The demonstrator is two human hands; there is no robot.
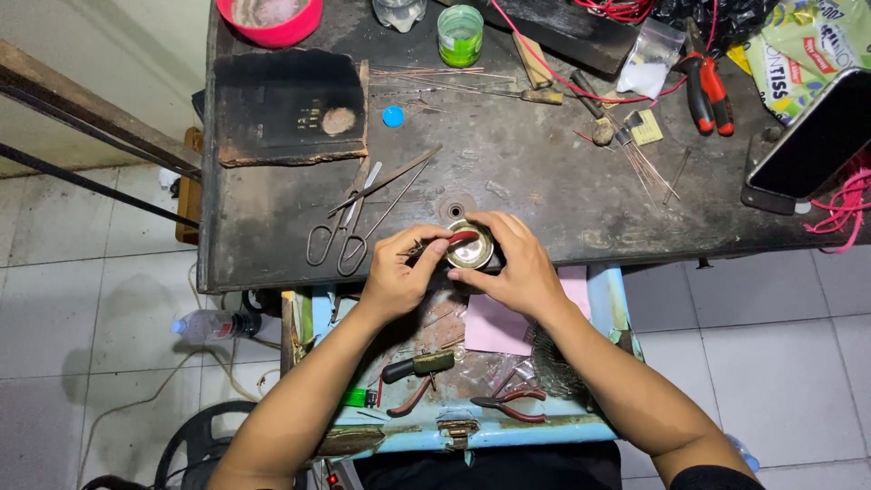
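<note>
We hold both hands together at the near edge of the dark worktable [544, 191], just above the open drawer [599, 299] below it. Our left hand [396, 275] is curled almost closed: thumb and forefinger pinch a small tool with a red tip [461, 238], and that tip lies across the top of a small round metal tin [470, 247]. What kind of tool it is we cannot tell, since our fingers hide most of it. Our right hand [517, 268] is half closed around the tin from the right side, fingers bent over its far rim and thumb pressing its near side, so the tin is steadied between both hands. The tin sits right at the table's front edge, its shiny lid facing up.

Just left of our left hand lie two pairs of scissors [340, 231] flat on the table, handles toward us, with a long thin metal rod [386, 179] crossing their blades. Farther back sits a scorched dark board [290, 104], a small blue cap [393, 116] beside it, a pink bowl [269, 18] and a green-lidded jar [460, 34]. To the far right we see red-handled pliers [708, 91], a bundle of thin wires [649, 168] and a phone [817, 136] propped at an angle.

In the drawer beneath our wrists lie a pink sheet [494, 327], a dark-handled tool [417, 366] and small red-handled pliers [513, 404]. A plastic bottle [213, 325] lies on the tiled floor to the left.
</note>
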